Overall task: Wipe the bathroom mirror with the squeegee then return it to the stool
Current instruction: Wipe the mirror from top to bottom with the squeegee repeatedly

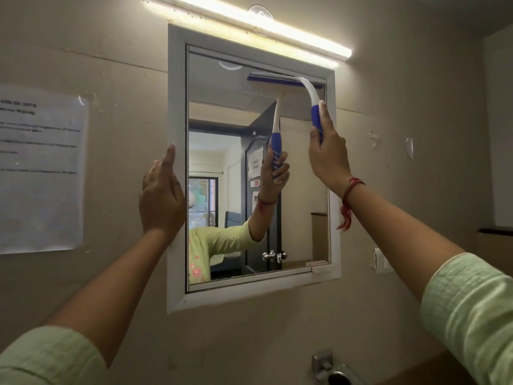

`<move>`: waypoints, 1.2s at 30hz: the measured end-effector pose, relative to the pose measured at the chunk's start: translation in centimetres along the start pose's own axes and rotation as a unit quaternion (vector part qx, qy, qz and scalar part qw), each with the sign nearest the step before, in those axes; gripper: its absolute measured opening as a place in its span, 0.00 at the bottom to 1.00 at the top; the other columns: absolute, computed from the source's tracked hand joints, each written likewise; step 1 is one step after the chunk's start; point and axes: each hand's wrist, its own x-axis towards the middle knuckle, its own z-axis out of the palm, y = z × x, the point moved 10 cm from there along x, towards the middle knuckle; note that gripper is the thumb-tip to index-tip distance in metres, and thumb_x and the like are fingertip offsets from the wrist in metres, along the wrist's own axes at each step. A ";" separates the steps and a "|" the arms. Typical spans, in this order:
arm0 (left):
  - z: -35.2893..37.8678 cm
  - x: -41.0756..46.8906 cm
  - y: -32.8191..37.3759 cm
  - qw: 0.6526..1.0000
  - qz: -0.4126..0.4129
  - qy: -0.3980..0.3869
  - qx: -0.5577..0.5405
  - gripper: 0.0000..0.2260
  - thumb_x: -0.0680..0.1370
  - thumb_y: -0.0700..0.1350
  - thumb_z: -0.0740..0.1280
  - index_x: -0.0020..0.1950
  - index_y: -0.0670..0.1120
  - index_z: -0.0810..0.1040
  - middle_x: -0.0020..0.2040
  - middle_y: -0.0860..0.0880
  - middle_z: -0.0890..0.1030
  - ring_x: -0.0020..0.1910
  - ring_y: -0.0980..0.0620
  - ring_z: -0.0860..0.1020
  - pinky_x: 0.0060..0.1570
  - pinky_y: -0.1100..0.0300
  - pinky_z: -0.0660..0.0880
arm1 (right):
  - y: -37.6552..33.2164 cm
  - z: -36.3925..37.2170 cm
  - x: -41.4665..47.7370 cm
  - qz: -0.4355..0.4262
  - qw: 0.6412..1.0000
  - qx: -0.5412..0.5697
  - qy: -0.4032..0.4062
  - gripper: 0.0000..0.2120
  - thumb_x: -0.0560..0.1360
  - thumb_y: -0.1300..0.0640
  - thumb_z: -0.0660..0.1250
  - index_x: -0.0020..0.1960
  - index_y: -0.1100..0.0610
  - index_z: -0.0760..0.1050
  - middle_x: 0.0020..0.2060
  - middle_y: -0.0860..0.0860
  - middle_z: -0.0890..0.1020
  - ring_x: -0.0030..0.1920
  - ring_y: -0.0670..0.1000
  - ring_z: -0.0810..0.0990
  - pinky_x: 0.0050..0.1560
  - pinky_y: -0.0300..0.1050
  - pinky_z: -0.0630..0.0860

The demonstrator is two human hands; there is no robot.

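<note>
The bathroom mirror [302, 168] hangs on the wall in a white frame [177, 107]. A white squeegee [306, 88] with a blue grip has its blade pressed flat against the glass near the top right corner. My right hand [329, 154] is closed around the blue handle, with the thumb up along the grip. My left hand [162, 195] rests flat against the left side of the frame, fingers apart, holding nothing. The glass reflects the squeegee, an arm and a doorway. The stool is out of view.
A lit tube light [263, 26] runs above the mirror. A printed paper sheet [39, 168] is stuck to the wall at the left. A metal fitting [330, 368] juts from the wall below, and a white switch [380, 262] sits at the right.
</note>
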 end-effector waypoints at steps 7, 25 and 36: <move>0.0 0.0 -0.2 1.000 -0.004 -0.003 -0.003 0.20 0.81 0.41 0.52 0.74 0.50 0.59 0.62 0.39 0.75 0.65 0.38 0.70 0.57 0.42 0.72 | 0.5 0.7 0.5 0.010 1.000 0.000 0.018 0.25 0.81 0.56 0.53 0.75 0.53 0.49 0.35 0.45 0.72 0.31 0.43 0.73 0.32 0.27 0.69; -0.2 -0.1 0.2 1.000 -0.005 -0.002 -0.013 0.20 0.81 0.40 0.53 0.74 0.49 0.59 0.62 0.39 0.75 0.65 0.39 0.69 0.58 0.42 0.72 | 2.2 0.7 -2.6 0.016 0.997 -0.072 0.019 0.26 0.81 0.54 0.52 0.75 0.50 0.46 0.34 0.51 0.73 0.28 0.42 0.71 0.33 0.30 0.70; -0.1 -0.1 0.0 1.000 -0.009 -0.005 -0.011 0.21 0.81 0.39 0.53 0.74 0.49 0.59 0.63 0.39 0.74 0.65 0.39 0.69 0.59 0.43 0.71 | 3.9 1.4 -7.2 0.041 0.997 -0.067 0.018 0.27 0.80 0.53 0.53 0.75 0.46 0.44 0.34 0.49 0.73 0.27 0.42 0.72 0.30 0.28 0.67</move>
